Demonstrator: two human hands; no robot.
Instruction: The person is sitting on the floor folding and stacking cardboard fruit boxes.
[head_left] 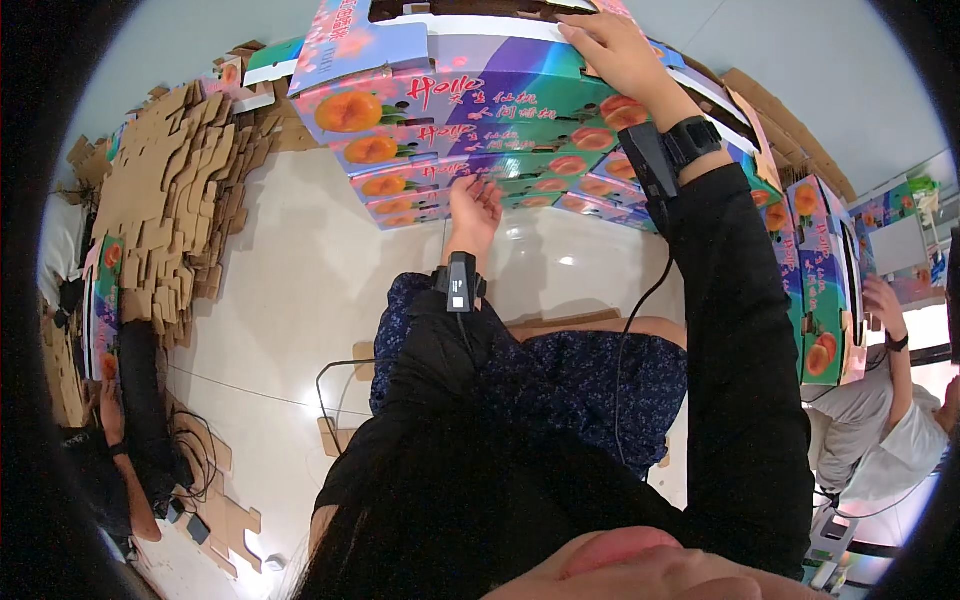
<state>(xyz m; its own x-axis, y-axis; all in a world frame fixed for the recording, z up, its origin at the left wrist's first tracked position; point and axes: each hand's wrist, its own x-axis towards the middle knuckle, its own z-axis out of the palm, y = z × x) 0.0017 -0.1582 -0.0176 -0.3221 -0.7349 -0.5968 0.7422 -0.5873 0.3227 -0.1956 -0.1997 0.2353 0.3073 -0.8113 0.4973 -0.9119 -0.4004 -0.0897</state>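
1. Two bare hands work at a stack of fruit boxes [470, 140], printed with peaches on purple and green, which fills the 12 o'clock part of the head view.
2. At about 1 o'clock the right hand [615, 50] lies flat on the top box's white rim, fingers spread, gripping nothing.
3. Near the centre, the left hand [475, 205] touches the stack's lower front edge, fingers loosely curled, clasping nothing.
4. Both wrists carry black strapped devices; a thin cable hangs from the right one.
5. At 9 o'clock flat cardboard blanks [175, 190] lie piled on the pale floor [290, 300].
6. At 3 o'clock more printed boxes [825, 290] stand on edge, with another person's arm [890, 340] just beside them.
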